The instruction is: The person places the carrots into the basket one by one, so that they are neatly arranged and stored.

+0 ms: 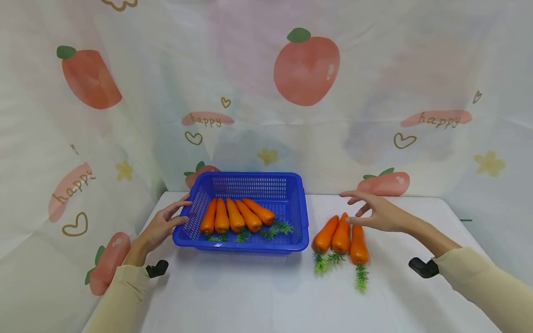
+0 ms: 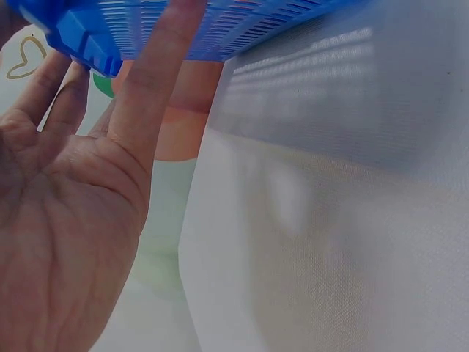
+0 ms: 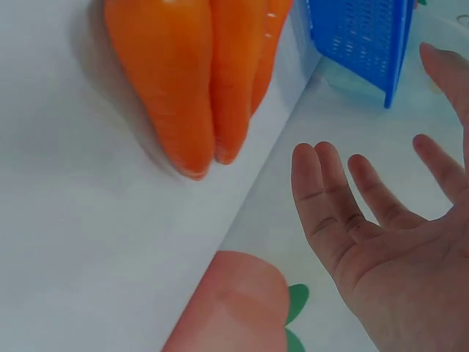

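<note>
left hand (image 1: 160, 225), fingers nearly straight, touches the blue basket (image 1: 237, 246) at nine o'clock, perhaps to steady it; five carrots (image 1: 235, 218) lie inside. right hand (image 1: 382, 214), fingers spread, empty, hovers by three loose carrots (image 1: 341, 239) at the basket's four o'clock.

The blue plastic basket (image 1: 241, 246) has slotted walls and its open top faces up. Inside the basket, five orange carrots (image 1: 236, 218) with green leafy tops lie in a row, tips toward its back. Three loose carrots (image 1: 341, 238) lie close together, right of the basket.
</note>
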A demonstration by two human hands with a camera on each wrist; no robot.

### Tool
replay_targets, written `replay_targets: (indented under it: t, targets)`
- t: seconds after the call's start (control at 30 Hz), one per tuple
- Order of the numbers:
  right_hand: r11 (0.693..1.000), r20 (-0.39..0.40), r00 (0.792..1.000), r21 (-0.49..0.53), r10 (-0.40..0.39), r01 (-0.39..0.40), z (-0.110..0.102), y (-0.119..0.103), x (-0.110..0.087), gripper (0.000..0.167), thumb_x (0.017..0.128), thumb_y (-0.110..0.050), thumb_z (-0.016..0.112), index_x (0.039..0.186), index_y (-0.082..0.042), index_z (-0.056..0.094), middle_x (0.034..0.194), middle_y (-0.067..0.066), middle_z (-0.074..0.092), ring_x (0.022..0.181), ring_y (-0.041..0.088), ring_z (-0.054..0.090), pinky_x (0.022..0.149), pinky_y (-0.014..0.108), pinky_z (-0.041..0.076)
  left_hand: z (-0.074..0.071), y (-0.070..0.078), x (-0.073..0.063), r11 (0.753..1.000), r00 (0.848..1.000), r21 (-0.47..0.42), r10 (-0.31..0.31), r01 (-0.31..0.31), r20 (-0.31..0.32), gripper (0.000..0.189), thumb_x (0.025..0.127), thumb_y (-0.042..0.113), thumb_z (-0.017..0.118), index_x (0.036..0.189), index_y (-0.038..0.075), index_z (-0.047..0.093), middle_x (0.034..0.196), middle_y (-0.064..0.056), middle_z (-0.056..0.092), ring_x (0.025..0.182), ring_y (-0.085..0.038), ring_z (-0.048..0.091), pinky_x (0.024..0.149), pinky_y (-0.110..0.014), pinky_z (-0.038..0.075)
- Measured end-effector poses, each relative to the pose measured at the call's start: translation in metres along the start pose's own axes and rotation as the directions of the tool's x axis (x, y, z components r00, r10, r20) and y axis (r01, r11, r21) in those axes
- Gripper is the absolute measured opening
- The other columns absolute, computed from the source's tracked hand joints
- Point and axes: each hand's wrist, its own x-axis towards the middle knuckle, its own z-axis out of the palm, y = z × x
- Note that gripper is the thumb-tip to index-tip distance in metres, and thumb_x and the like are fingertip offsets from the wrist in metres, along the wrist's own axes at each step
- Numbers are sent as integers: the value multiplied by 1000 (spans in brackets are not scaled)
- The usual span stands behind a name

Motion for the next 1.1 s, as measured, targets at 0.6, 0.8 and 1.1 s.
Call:
replay_targets:
  t: [0.6,0.8,1.1]
  targets:
    - [986,-2,991,102,134,-133,24,25,-22,65,94,-24,77,148,-5,47,131,31,55,91,24,69,67,30,60,0,-2,1,1000,1000,10,8,-8,4,54,104,20,61,153,7,45,173,1,13,153,-48,16,94,-53,56]
    - [971,-1,977,110,214,-213,32,35,-23,66,94,-28,77,148,-7,46,130,30,52,88,24,67,66,32,59,-1,-2,1,1000,1000,5,9,-9,3,54,103,20,62,153,7,45,173,1,13,153,-48,16,94,-54,56]
    - [949,5,959,147,282,-280,42,44,-25,67,93,-28,78,146,-5,46,128,32,49,78,25,65,63,40,60,-1,-1,1,1000,1000,11,6,-6,1,55,103,20,61,153,6,44,173,0,12,153,-48,16,95,-56,55]
